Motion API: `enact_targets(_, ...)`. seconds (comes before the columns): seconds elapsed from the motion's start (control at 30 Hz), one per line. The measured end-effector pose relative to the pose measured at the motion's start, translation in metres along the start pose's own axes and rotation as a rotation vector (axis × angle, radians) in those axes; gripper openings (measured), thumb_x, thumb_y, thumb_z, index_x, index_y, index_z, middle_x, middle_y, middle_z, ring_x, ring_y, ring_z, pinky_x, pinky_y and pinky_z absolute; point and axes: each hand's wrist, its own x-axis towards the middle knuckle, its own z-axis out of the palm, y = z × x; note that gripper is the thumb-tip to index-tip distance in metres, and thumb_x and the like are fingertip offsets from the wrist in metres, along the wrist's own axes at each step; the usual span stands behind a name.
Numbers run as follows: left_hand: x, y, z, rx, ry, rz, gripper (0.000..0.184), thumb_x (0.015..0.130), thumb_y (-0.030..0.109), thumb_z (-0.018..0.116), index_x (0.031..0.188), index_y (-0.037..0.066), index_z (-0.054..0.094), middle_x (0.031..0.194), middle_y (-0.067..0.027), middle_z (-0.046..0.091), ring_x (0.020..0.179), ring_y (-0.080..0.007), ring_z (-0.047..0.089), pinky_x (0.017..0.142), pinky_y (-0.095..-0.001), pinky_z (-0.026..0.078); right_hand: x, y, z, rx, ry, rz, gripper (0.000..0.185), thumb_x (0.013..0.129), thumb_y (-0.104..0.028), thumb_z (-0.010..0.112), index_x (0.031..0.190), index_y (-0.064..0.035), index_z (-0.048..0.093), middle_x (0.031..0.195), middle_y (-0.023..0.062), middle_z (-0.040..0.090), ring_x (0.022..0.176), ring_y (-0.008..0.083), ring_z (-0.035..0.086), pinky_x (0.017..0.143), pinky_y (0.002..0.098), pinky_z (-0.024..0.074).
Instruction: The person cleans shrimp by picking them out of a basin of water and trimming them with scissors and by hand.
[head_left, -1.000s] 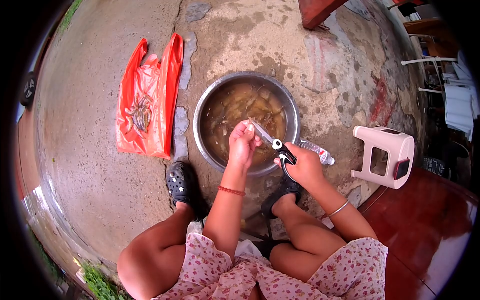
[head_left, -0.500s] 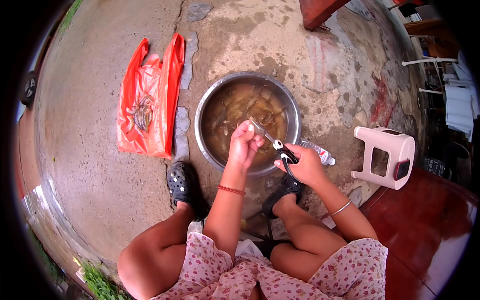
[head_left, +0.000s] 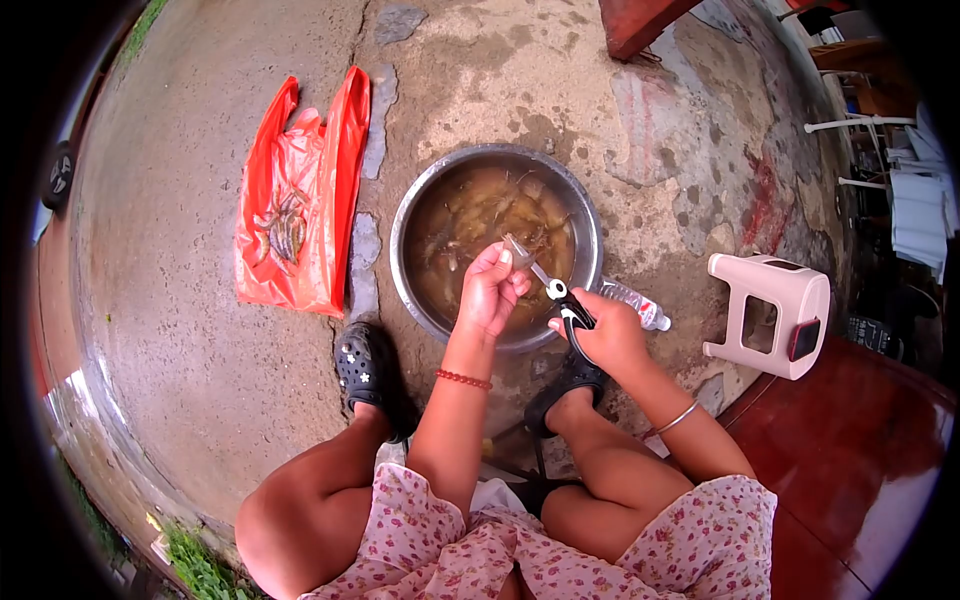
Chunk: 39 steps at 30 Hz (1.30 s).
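Observation:
Over a metal basin (head_left: 592, 215) of murky water with several shrimp in it, my left hand (head_left: 490, 289) is closed in a pinch, and what it holds is too small to make out clearly. My right hand (head_left: 606, 329) grips black-handled scissors (head_left: 556, 290), whose blades point up and left to the left fingertips and look slightly parted. On the left, a red plastic bag (head_left: 345, 150) lies on the ground with several shrimp (head_left: 285, 228) on it. A clear plastic bottle (head_left: 640, 303) lies beside the basin, partly behind my right hand.
A pink stool (head_left: 738, 275) lies on its side at the right, with a dark phone-like object (head_left: 803, 338) against it. My feet in black clogs (head_left: 359, 365) flank the near side of the basin. A red post (head_left: 637, 24) stands at the top.
The scissor blades have opened slightly and shifted at the left fingertips. Both hands stay nearly in place above the basin.

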Motion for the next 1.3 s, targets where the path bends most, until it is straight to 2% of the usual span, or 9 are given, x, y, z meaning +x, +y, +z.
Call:
enact_targets(0.1, 0.0, 0.0, 0.002, 0.019, 0.046, -0.005, 0.009, 0.089, 0.006, 0.048, 0.094, 0.005, 0.055, 0.077, -0.0026, 0.054, 0.059, -0.013, 0.044, 0.053, -0.0251, 0.037, 0.0, 0.012, 0.007, 0.311, 0.021, 0.079, 0.031, 0.069, -0.032, 0.073, 0.088, -0.0116, 0.061, 0.059, 0.0092, 0.055, 0.053, 0.0264, 0.054, 0.049, 0.0358, 0.041)
enact_targets(0.37, -0.003, 0.009, 0.008, 0.143, 0.064, 0.005, 0.009, 0.089, 0.006, 0.048, 0.089, 0.003, 0.055, 0.072, -0.0021, 0.054, 0.055, -0.0092, 0.043, 0.049, -0.0222, 0.036, 0.004, -0.004, -0.018, -0.153, 0.043, -0.065, 0.035, 0.067, -0.032, 0.074, 0.093, -0.0149, 0.06, 0.054, 0.0047, 0.051, 0.051, 0.0245, 0.053, 0.046, 0.0357, 0.0397)
enact_targets(0.7, -0.003, 0.008, 0.006, 0.216, 0.077, 0.012, 0.007, 0.088, 0.005, 0.049, 0.087, 0.002, 0.055, 0.071, -0.0019, 0.053, 0.054, -0.0087, 0.043, 0.048, -0.022, 0.035, 0.004, 0.011, -0.005, -0.184, 0.146, -0.201, 0.035, 0.069, -0.034, 0.072, 0.09, -0.0092, 0.06, 0.055, 0.0079, 0.053, 0.051, 0.0278, 0.055, 0.046, 0.0375, 0.0396)
enact_targets(0.8, -0.001, 0.006, 0.002, 0.222, 0.088, 0.008, 0.007, 0.088, 0.006, 0.049, 0.088, 0.003, 0.055, 0.07, -0.002, 0.053, 0.054, -0.0097, 0.043, 0.048, -0.0229, 0.035, 0.003, 0.015, 0.0, -0.111, 0.044, -0.166, 0.03, 0.071, -0.03, 0.073, 0.087, -0.0069, 0.061, 0.054, 0.0049, 0.053, 0.048, 0.0206, 0.054, 0.045, 0.0344, 0.0391)
enact_targets(0.97, 0.004, -0.002, -0.012, 0.323, 0.102, 0.012, 0.008, 0.089, 0.008, 0.049, 0.091, 0.003, 0.055, 0.07, -0.0008, 0.051, 0.056, -0.0092, 0.043, 0.049, -0.0228, 0.035, 0.003, 0.001, 0.001, 0.627, -0.227, 0.46, 0.023, 0.073, -0.021, 0.073, 0.082, -0.0044, 0.06, 0.055, -0.0038, 0.05, 0.052, 0.0029, 0.047, 0.046, 0.0253, 0.0379)
enact_targets(1.07, 0.009, -0.009, -0.03, 0.686, 0.34, 0.038, 0.009, 0.087, 0.01, 0.052, 0.09, 0.002, 0.055, 0.071, -0.0045, 0.055, 0.058, -0.0158, 0.051, 0.051, -0.0291, 0.04, 0.01, 0.02, 0.003, 0.436, -0.253, 0.366, 0.029, 0.069, -0.025, 0.075, 0.081, -0.0034, 0.06, 0.054, -0.0001, 0.052, 0.051, 0.0076, 0.049, 0.05, 0.0251, 0.04)
enact_targets(1.13, 0.008, -0.011, -0.042, 1.672, 0.654, 0.375, 0.012, 0.082, 0.011, 0.056, 0.088, 0.001, 0.054, 0.076, -0.0112, 0.06, 0.067, -0.0262, 0.058, 0.058, -0.0372, 0.046, 0.012, 0.019, -0.001, 0.063, -0.199, 0.203, 0.028, 0.068, -0.024, 0.073, 0.081, -0.0024, 0.06, 0.061, 0.0076, 0.058, 0.058, 0.0193, 0.057, 0.055, 0.0321, 0.0449)
enact_targets(1.2, 0.007, -0.005, -0.052, 1.802, 0.695, 0.413, 0.016, 0.076, 0.012, 0.06, 0.087, 0.001, 0.055, 0.083, -0.0164, 0.062, 0.079, -0.0333, 0.06, 0.068, -0.0414, 0.048, 0.014, 0.023, 0.003, -0.235, -0.101, 0.157, 0.023, 0.067, -0.021, 0.068, 0.078, -0.0017, 0.061, 0.074, 0.0152, 0.062, 0.071, 0.0322, 0.06, 0.064, 0.0405, 0.0477)
enact_targets(1.3, 0.006, -0.003, -0.058, 2.197, 0.482, -0.158, 0.02, 0.073, 0.015, 0.061, 0.088, 0.003, 0.057, 0.086, -0.0152, 0.062, 0.087, -0.0304, 0.059, 0.079, -0.041, 0.047, 0.025, 0.031, 0.004, -0.377, -0.171, 0.127, 0.018, 0.068, -0.016, 0.063, 0.08, -0.0021, 0.061, 0.083, 0.0161, 0.063, 0.081, 0.0346, 0.06, 0.07, 0.0436, 0.0482)
